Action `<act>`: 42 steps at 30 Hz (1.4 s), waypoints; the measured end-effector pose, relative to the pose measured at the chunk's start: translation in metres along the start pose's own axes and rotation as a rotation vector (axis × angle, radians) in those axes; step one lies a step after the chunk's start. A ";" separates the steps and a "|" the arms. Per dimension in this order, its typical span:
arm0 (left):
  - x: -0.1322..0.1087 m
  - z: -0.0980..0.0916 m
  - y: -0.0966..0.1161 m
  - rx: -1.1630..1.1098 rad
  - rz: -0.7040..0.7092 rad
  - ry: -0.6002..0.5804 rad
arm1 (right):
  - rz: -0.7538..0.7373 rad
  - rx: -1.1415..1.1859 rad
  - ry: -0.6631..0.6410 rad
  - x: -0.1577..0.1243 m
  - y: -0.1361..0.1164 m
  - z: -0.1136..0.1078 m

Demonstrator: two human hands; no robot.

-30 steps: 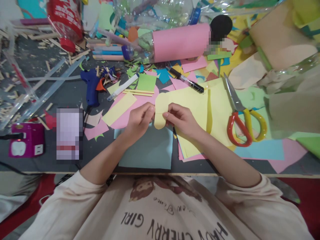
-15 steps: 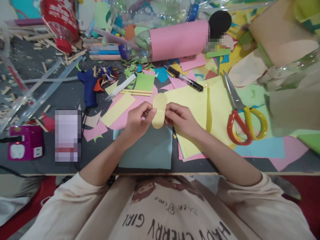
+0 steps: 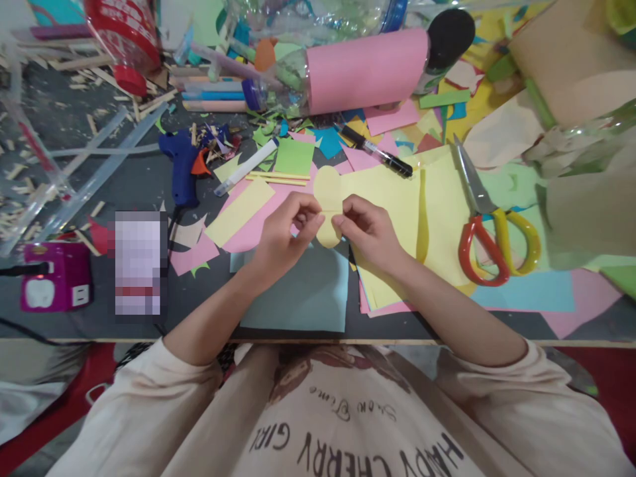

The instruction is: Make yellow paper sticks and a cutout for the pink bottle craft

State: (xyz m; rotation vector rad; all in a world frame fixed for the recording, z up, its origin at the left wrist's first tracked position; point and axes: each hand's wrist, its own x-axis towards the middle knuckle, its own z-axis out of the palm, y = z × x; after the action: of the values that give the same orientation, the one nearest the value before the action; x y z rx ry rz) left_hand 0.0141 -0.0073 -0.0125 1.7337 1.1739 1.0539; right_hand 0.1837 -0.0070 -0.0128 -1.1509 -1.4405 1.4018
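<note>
A small pale yellow paper cutout (image 3: pixel 328 187), two rounded lobes with a narrow waist and a crease across it, is held up between my hands. My left hand (image 3: pixel 291 228) pinches its left side at the waist between thumb and forefinger. On the opposite side, my right hand (image 3: pixel 368 228) pinches the waist in the same way. Beneath the hands lies a blue-grey sheet of paper (image 3: pixel 298 291), and a stack of yellow paper (image 3: pixel 397 232) extends under my right wrist.
Scissors with red and yellow handles (image 3: pixel 497 245) lie to the right, a black marker (image 3: pixel 377 151) beyond the hands. A blue glue gun (image 3: pixel 181 165) is on the left near a phone (image 3: pixel 138 265). Farther back rests a bottle wrapped in pink paper (image 3: pixel 368 69), among paper scraps.
The cutout's upper lobe now shows rounder and wider, and both hands grip closer in around its waist. The whole view has shifted slightly.
</note>
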 end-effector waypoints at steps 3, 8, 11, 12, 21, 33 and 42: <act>-0.001 -0.001 0.006 -0.016 -0.010 -0.104 | -0.089 -0.014 -0.052 -0.001 0.000 -0.001; -0.001 -0.002 0.007 -0.204 -0.132 -0.144 | -0.274 -0.136 -0.101 -0.001 -0.001 -0.003; 0.000 -0.001 0.005 -0.221 -0.228 -0.138 | -0.331 -0.209 -0.042 -0.001 0.000 -0.002; 0.000 -0.001 0.004 -0.206 -0.257 -0.136 | -0.325 -0.200 -0.015 -0.001 0.001 -0.002; 0.002 0.001 0.003 -0.341 -0.249 -0.154 | -0.002 0.062 0.120 0.000 0.002 0.002; 0.005 -0.003 0.008 -0.166 -0.259 -0.083 | -0.049 0.002 0.036 0.002 -0.005 -0.002; 0.001 -0.002 0.004 -0.260 -0.218 -0.021 | 0.032 0.024 -0.012 0.001 0.000 -0.002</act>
State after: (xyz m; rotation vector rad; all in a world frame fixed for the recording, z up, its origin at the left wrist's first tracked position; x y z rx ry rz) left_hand 0.0140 -0.0071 -0.0076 1.3800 1.1293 1.0037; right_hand 0.1855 -0.0057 -0.0125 -1.1571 -1.4159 1.4467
